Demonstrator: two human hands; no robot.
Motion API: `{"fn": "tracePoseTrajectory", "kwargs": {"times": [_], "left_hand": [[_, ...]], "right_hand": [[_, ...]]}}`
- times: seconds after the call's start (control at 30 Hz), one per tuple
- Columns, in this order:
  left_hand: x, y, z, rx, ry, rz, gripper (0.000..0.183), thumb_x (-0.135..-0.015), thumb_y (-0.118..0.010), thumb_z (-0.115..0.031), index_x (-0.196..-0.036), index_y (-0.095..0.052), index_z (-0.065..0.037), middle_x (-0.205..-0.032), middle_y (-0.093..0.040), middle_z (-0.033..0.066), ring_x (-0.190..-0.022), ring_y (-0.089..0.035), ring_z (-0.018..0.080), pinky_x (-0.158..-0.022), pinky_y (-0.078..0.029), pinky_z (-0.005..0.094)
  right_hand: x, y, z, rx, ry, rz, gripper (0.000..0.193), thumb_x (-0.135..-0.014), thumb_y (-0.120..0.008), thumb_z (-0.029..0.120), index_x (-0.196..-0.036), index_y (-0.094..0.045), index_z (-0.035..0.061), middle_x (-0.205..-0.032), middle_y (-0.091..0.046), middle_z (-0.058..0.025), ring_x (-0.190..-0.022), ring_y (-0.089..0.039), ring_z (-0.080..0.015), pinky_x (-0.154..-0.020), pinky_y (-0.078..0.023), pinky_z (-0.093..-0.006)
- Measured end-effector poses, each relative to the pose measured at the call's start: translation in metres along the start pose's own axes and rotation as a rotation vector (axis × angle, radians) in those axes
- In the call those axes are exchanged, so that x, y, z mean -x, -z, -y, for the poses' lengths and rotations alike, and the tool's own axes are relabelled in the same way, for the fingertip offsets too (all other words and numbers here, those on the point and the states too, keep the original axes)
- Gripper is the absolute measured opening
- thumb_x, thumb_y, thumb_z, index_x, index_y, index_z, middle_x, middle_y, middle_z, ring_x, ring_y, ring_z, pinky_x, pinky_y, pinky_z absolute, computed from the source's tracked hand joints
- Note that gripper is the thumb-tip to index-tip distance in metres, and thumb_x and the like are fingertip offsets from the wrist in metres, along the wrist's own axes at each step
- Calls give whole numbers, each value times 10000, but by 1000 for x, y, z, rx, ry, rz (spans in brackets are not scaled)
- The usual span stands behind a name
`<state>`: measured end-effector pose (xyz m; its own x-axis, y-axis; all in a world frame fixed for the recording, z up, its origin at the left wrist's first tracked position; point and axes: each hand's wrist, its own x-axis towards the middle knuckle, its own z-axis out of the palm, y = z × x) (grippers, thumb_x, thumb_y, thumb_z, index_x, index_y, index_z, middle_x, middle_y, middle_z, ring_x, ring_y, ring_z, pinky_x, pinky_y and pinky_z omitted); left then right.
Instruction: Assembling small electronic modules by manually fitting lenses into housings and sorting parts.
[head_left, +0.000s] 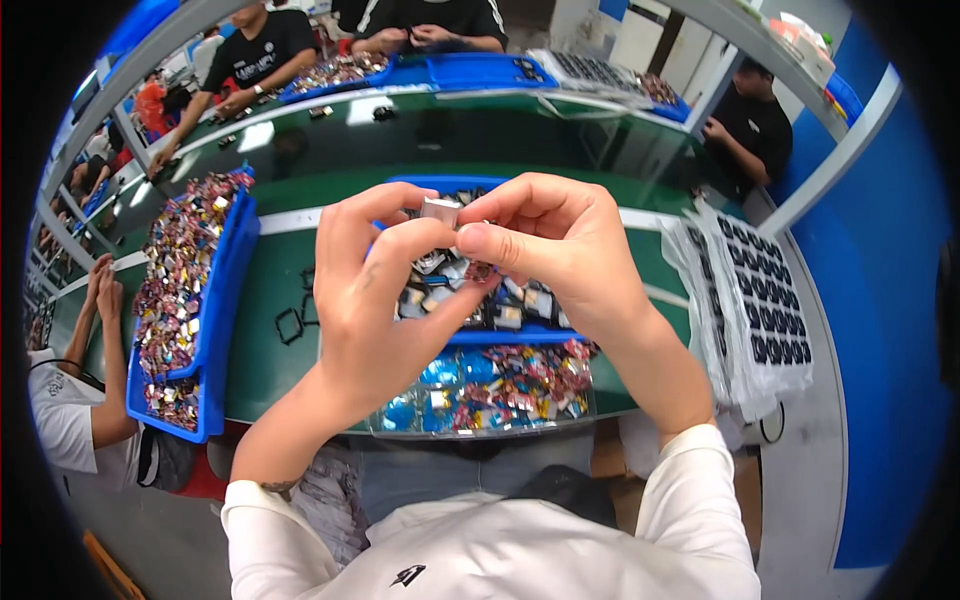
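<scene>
Silver piece (440,211), seen from the head, sits between the two hands, just off the centre toward 11 o'clock. Its visible long axis runs roughly from 9 to 3 o'clock, dipping slightly at the 3 o'clock end; fingers cover parts of its edges, so its full length cannot be told. A bright rim faces 12 o'clock.

The left forearm rises from 7 o'clock toward 1. The left hand (365,265) is curled, its fingers narrow on the piece, index bent across beneath it, thumb aimed at 2 o'clock. The right forearm comes in from 5 o'clock toward 11. The right hand (575,240) arches its index over, thumb pointing to 9 o'clock, both tips pinched at the piece's 3 o'clock edge.

A reddish part (480,271) shows by the left thumb; whether it is held, I cannot tell. Beyond the hands, a blue tray (470,337) of parts rests on the green tabletop (265,365). A blue bin (222,330) stands toward 9 o'clock, black frames (289,326) toward 8, from the piece.
</scene>
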<state>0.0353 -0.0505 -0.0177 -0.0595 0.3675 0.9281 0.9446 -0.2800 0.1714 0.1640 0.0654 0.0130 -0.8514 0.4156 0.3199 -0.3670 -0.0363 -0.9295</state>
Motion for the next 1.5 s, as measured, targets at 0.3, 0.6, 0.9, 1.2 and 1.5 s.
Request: {"fn": "tracePoseTrajectory", "kwargs": {"times": [0.3, 0.6, 0.9, 1.2, 1.5], "left_hand": [[-38, -15, 12, 192, 137, 20, 147, -639, -765, -16, -747, -676, -61, -959, -650, 83, -843, -586, 209, -681, -464, 301], [-38, -28, 31, 710, 537, 267, 84, -821, -665, -58, -800, -676, 22, -755, -671, 82, -729, -599, 126, -687, -457, 266], [-38, -30, 37, 853, 762, 115, 210, -877, -617, -46, -1064, -638, 47, -859, -662, 53, -714, -557, 55, -664, -460, 203], [-38, -23, 39, 924, 777, 190, 165, -842, -657, -51, -986, -675, 25, -872, -672, 74, -769, -602, 89, -704, -491, 231], [-44, -16, 39, 836, 664, 437, 80, -792, -686, -21, -835, -653, 38, -831, -620, 85, -866, -578, 147, -772, -466, 268]], "right_hand": [[-17, 25, 10, 186, 248, -32, 210, -888, -635, 146, -1000, -664, -29, -845, -666, -63, -732, -589, -62, -654, -476, -202], [-30, 50, 2, 384, 368, -54, 143, -876, -640, 101, -926, -686, -25, -816, -652, -48, -722, -596, -71, -621, -471, -197], [-31, 39, 1, 1021, 837, -94, 215, -617, -815, 74, -749, -647, 45, -693, -582, -47, -588, -533, -135, -500, -405, -251], [-32, 38, -8, 956, 661, -146, 104, -704, -723, 64, -745, -634, 30, -719, -642, -41, -568, -571, -153, -534, -454, -260], [-25, 46, 4, 392, 166, -28, 113, -805, -699, 45, -857, -674, -53, -797, -676, -77, -713, -630, -79, -615, -511, -198]]}}
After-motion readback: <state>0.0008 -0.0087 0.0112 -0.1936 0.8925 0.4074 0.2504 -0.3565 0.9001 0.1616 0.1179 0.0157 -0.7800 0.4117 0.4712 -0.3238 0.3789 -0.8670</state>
